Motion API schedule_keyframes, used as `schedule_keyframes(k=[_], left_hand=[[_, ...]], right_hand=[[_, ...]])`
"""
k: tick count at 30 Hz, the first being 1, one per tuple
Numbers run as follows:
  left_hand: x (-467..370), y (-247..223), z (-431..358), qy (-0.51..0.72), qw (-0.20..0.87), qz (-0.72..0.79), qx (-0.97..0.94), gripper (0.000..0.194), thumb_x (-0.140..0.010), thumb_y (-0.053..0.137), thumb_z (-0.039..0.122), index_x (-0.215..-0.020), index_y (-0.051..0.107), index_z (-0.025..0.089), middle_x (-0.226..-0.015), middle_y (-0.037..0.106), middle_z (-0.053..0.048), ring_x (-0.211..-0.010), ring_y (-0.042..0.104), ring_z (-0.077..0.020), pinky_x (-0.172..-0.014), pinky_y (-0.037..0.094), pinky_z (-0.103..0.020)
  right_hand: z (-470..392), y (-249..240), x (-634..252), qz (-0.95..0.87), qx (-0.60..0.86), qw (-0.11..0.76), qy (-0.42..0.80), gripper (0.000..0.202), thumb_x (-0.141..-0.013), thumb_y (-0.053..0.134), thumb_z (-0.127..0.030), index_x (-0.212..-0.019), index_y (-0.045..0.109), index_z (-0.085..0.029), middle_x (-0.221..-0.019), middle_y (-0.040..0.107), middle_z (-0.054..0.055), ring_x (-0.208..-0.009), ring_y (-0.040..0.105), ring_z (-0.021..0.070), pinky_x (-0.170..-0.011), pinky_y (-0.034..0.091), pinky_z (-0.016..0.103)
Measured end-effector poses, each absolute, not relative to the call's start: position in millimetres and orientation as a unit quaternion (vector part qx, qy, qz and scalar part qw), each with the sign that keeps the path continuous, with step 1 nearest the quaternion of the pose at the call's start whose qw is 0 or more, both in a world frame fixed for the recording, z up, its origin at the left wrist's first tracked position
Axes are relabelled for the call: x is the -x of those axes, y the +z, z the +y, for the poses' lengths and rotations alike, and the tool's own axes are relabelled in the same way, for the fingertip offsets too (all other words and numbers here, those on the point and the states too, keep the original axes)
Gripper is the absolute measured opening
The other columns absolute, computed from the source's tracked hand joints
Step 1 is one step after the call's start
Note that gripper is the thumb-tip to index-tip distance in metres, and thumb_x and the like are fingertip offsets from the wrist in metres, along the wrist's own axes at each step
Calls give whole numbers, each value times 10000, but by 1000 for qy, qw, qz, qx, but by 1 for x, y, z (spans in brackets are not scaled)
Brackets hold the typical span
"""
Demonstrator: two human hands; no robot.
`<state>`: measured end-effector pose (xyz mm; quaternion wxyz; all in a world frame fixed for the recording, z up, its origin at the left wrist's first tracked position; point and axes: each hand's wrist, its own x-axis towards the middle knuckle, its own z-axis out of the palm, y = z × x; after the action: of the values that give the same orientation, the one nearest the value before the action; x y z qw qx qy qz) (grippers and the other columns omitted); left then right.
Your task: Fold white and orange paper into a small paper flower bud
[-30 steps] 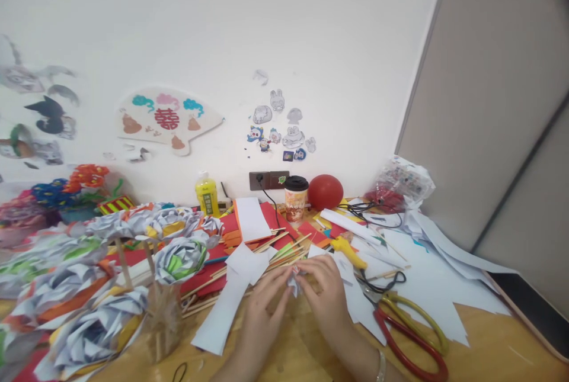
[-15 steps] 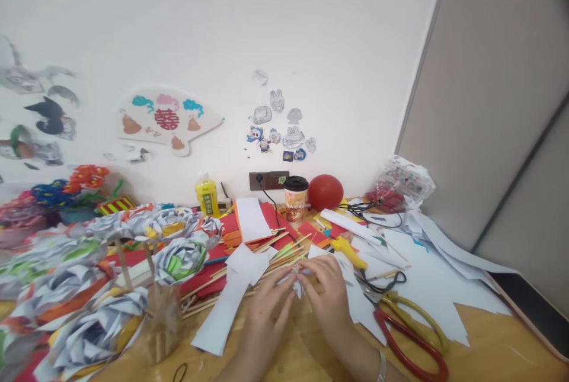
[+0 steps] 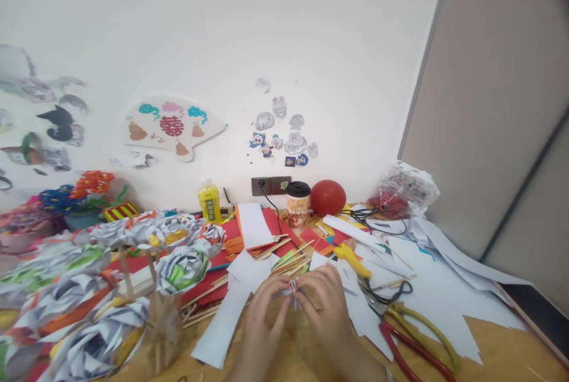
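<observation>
Low in the middle of the head view, my left hand and my right hand meet over the table, fingertips close together. Pinched between them is a small folded piece of paper, white with a bit of red at its top. Fingers hide most of it. Left of my left hand lies a white paper strip with pointed pieces at its far end. Thin wooden sticks are scattered just beyond my hands. To the right are scissors with one red and one yellow handle, and a yellow-handled tool with a cord.
Folded paper flowers crowd the left side, near a plastic-wrapped bundle. Along the wall stand a yellow bottle, a lidded paper cup and a red balloon. White paper sheets spread over the right side.
The view has tilted a little, so the wall and table things sit slightly lower. My hands keep their pinch on the small paper piece, and its red part shows more clearly now.
</observation>
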<state>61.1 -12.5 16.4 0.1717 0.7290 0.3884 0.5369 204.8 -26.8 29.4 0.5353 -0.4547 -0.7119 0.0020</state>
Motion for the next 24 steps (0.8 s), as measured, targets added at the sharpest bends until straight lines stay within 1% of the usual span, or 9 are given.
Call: schedule_keyframes(k=[2,6,8,11,13,15,17,20,24], left_hand=[[-59,20,-12,536,185,379,-732,90,-797,508,254,-793,591,219,-891,649,-64,-885,599,-199,-794,484,-313],[-56,29,-8,501,237,361,-750,139,-797,499,270,-686,556,209,-773,617,-48,-789,575,-188,-724,467,-290],[-55,33,-5,477,291,377,-739,135,-776,528,288,-678,557,200,-739,604,-36,-744,565,-178,-679,458,-271],[-54,34,1,423,420,408,-691,164,-705,610,334,-702,566,176,-678,584,-15,-660,553,-158,-573,434,-234],[-52,30,4,380,505,399,-664,232,-655,659,362,-724,578,155,-651,581,-6,-620,542,-140,-561,422,-224],[-49,26,7,347,572,385,-636,284,-614,692,374,-730,586,138,-651,596,-9,-608,544,-129,-584,421,-228],[-46,23,9,322,617,378,-611,302,-583,712,364,-728,586,131,-655,611,-13,-606,553,-125,-600,419,-231],[-45,21,10,310,605,390,-620,262,-560,712,321,-688,580,135,-612,608,0,-573,544,-119,-563,403,-220],[-48,19,9,330,481,435,-686,136,-603,644,261,-632,571,150,-557,585,18,-538,522,-125,-506,378,-211]], right_hand=[[-27,30,-205,-719,451,529,-1,53,-801,554,-208,-758,575,-231,-733,627,-1,-729,513,185,-721,374,343],[-25,32,-205,-710,460,533,35,80,-766,587,-219,-690,565,-223,-684,609,-5,-720,511,181,-697,387,326],[-22,30,-206,-689,479,533,104,76,-727,617,-207,-669,567,-214,-680,599,-4,-721,526,182,-674,405,310],[-16,22,-208,-642,481,525,284,75,-673,631,-172,-673,560,-194,-662,582,-13,-652,549,159,-598,429,266],[-11,14,-210,-614,452,510,398,87,-659,627,-156,-690,551,-183,-624,570,-28,-582,546,133,-544,424,234],[-7,6,-211,-598,436,489,461,99,-649,627,-141,-702,549,-174,-593,563,-38,-542,541,118,-520,416,218],[-6,0,-212,-593,446,470,478,98,-646,619,-126,-709,555,-167,-576,562,-41,-521,539,113,-506,410,213],[-5,-4,-213,-614,468,448,451,86,-652,602,-114,-709,562,-166,-593,568,-38,-541,544,117,-510,413,212],[-8,2,-214,-676,476,426,367,58,-669,597,-120,-692,577,-169,-666,594,-23,-629,560,134,-583,437,235]])
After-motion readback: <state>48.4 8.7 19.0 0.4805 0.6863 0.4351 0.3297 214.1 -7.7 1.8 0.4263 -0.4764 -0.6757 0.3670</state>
